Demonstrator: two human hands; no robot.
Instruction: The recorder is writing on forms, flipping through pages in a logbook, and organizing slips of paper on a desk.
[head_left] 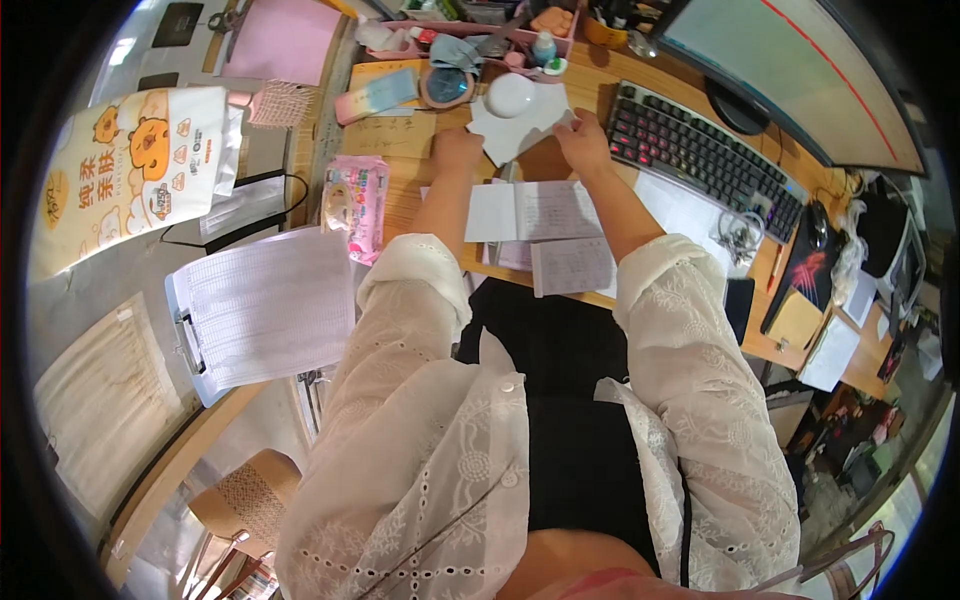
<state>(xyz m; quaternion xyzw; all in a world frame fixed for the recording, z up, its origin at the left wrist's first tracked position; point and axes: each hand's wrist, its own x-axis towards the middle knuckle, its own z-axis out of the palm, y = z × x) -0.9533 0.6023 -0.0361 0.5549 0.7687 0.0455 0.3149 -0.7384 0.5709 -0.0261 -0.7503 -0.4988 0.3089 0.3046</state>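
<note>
Far left of frame: a white plastic packet with cartoon animal print point(150, 170). Left of centre: a clipboard point(265, 310) bearing a sheet of ruled lines, its metal clip toward the left. Right of it, a pink packet point(356, 205) lies on the wooden desk; above that, a brown envelope point(405, 137).

Upper centre: the left hand point(458, 150), fingers curled, is over the envelope's right end, beside the left edge of a white sheet point(512, 138). Whether its fingers are clamped on paper cannot be told. The sheet lies between both hands, a round white object point(510, 96) on its upper part. Below it, an open notebook point(555, 212) with handwriting lies between the forearms.

The right hand point(583, 140) is at the sheet's right edge, fingers bent; grip or mere contact cannot be told.

Upper right: a black keyboard point(700, 150) with lit keys, just right of that hand; beyond, a monitor point(790, 75). Farther right, a dark mouse point(818, 228).
</note>
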